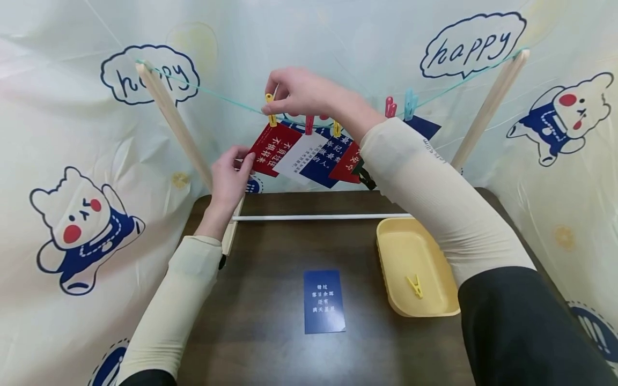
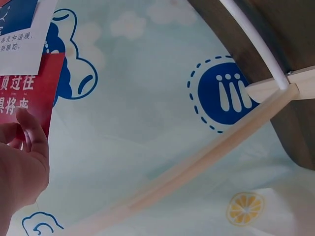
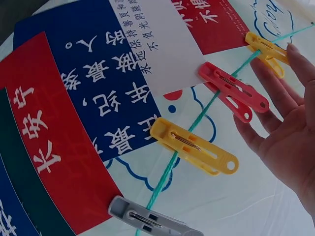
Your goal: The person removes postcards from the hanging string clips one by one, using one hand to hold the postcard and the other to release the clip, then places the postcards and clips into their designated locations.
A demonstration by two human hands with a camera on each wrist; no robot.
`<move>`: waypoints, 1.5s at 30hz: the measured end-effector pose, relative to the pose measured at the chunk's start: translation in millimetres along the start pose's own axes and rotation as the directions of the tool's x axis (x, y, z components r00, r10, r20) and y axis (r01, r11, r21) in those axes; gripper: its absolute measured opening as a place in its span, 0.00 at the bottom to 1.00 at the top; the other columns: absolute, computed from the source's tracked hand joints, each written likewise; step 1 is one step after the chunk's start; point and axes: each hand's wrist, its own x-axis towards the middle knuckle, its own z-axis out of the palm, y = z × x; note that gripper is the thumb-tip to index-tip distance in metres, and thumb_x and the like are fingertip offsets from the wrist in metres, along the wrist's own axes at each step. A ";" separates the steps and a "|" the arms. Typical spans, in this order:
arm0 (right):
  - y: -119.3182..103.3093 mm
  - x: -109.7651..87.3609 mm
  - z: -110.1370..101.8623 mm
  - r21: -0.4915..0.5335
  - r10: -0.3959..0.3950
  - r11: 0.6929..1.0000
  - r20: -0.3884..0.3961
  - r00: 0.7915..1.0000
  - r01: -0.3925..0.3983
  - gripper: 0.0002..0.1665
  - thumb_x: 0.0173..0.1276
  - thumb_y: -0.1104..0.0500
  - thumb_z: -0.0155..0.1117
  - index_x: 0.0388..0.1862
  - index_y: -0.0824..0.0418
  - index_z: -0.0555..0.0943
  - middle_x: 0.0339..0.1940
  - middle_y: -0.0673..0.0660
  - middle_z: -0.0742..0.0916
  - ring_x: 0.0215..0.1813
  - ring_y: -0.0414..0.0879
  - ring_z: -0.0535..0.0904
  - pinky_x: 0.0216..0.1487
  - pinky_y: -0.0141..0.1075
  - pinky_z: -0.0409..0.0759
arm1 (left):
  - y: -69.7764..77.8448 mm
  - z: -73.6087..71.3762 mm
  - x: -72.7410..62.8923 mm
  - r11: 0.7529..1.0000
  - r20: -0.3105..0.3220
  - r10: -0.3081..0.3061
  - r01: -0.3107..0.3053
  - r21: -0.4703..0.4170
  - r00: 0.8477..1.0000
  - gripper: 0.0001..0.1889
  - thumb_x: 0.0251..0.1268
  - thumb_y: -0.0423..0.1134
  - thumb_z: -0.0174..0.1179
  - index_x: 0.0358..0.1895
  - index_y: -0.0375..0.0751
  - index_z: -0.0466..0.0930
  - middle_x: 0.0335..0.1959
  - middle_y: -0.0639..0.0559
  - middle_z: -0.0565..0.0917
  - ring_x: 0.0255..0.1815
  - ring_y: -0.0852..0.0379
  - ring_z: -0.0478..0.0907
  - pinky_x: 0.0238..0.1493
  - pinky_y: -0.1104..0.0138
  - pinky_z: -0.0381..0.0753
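A green string (image 1: 227, 100) spans two wooden posts, with a row of overlapping cards clipped along it. At the row's left end hangs a red card (image 1: 274, 149) with white writing; my left hand (image 1: 230, 179) pinches its lower left corner between thumb and fingers. Above, my right hand (image 1: 306, 92) holds a yellow clothespin (image 1: 270, 111) that sits on the string at this card's top edge. Thumb and fingers lie on either side of its handles in the right wrist view. Close beside that hand, a red clothespin (image 3: 232, 91) clips a white card (image 3: 157, 54).
Farther along hang a blue card (image 3: 91, 64), another red card (image 3: 64, 147) and several more clothespins. On the brown table (image 1: 270, 300) lies a blue card with writing (image 1: 323, 303). A yellow tray (image 1: 393, 289) holds one yellow clothespin (image 1: 415, 286). Wooden posts (image 1: 176, 120) stand either side.
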 end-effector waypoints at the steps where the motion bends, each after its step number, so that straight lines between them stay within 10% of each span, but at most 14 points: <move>1: -0.4 -0.6 -0.6 0.008 -0.001 1.000 -0.005 1.000 0.001 0.33 0.77 0.37 0.60 0.70 0.55 0.71 0.64 0.52 0.86 0.52 0.45 0.82 0.43 0.36 0.87 | 0.5 -0.6 0.6 1.000 -0.006 0.001 -0.001 -0.001 1.000 0.13 0.79 0.39 0.59 0.53 0.32 0.82 0.45 0.38 0.87 0.30 0.56 0.80 0.29 0.78 0.79; 10: -2.4 -2.0 -1.9 -0.007 -0.041 0.999 -0.077 0.996 0.041 0.27 0.77 0.39 0.61 0.63 0.56 0.76 0.58 0.50 0.87 0.48 0.43 0.84 0.52 0.32 0.84 | 3.3 -6.2 2.0 1.000 -0.036 -0.013 0.013 -0.012 0.999 0.13 0.79 0.40 0.59 0.52 0.32 0.83 0.44 0.38 0.87 0.29 0.59 0.79 0.30 0.79 0.79; 22: -1.8 -4.8 2.6 0.040 -0.069 0.996 -0.156 0.985 0.076 0.20 0.80 0.42 0.58 0.57 0.54 0.75 0.57 0.48 0.86 0.44 0.44 0.85 0.41 0.35 0.87 | 1.4 -13.0 -5.3 0.999 -0.041 -0.042 0.042 0.002 0.998 0.13 0.80 0.41 0.58 0.53 0.34 0.83 0.44 0.41 0.86 0.33 0.49 0.82 0.32 0.78 0.80; 29: -5.6 -6.3 -2.5 0.011 -0.119 0.992 -0.276 0.954 0.127 0.18 0.80 0.45 0.60 0.55 0.57 0.77 0.51 0.49 0.87 0.55 0.38 0.78 0.59 0.28 0.74 | -2.9 -19.2 -9.2 0.998 -0.058 -0.057 0.058 0.008 0.997 0.15 0.80 0.43 0.58 0.52 0.33 0.83 0.42 0.39 0.86 0.30 0.57 0.80 0.32 0.79 0.80; 45: -3.3 -20.8 -0.9 0.067 -0.223 0.957 -0.453 0.863 0.282 0.17 0.79 0.49 0.63 0.53 0.61 0.79 0.49 0.49 0.88 0.57 0.35 0.79 0.63 0.25 0.71 | -23.2 -39.7 -46.9 0.976 -0.064 -0.189 0.180 -0.121 0.980 0.14 0.77 0.41 0.61 0.50 0.29 0.83 0.35 0.39 0.83 0.20 0.63 0.77 0.23 0.75 0.79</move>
